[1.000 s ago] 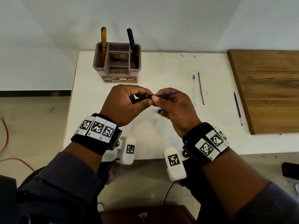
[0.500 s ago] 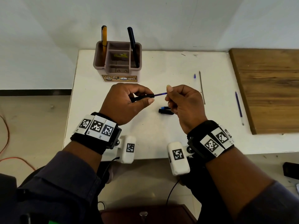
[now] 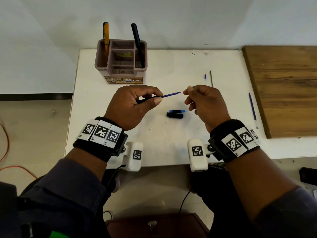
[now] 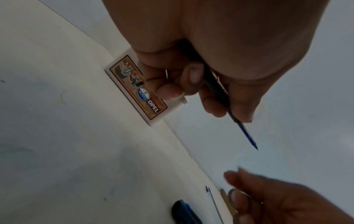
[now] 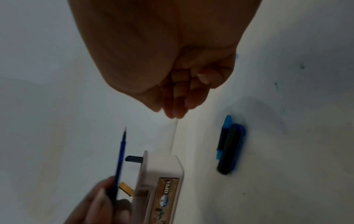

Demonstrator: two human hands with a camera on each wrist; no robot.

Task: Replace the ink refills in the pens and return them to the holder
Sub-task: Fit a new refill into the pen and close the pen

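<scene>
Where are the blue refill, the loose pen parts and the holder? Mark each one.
blue refill [image 3: 171, 95]: head view, exposed shaft.
loose pen parts [image 3: 174, 115]: head view, black piece's middle.
holder [image 3: 123, 80]: head view, front label.

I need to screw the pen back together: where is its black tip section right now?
In the head view the black tip section lies on the white table, below the gap between both hands, touching a blue cap.

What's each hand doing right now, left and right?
Left hand: grips the black pen barrel, blue refill sticking out of it.
Right hand: fingers curled, apart from the refill tip, holding nothing visible.
</scene>
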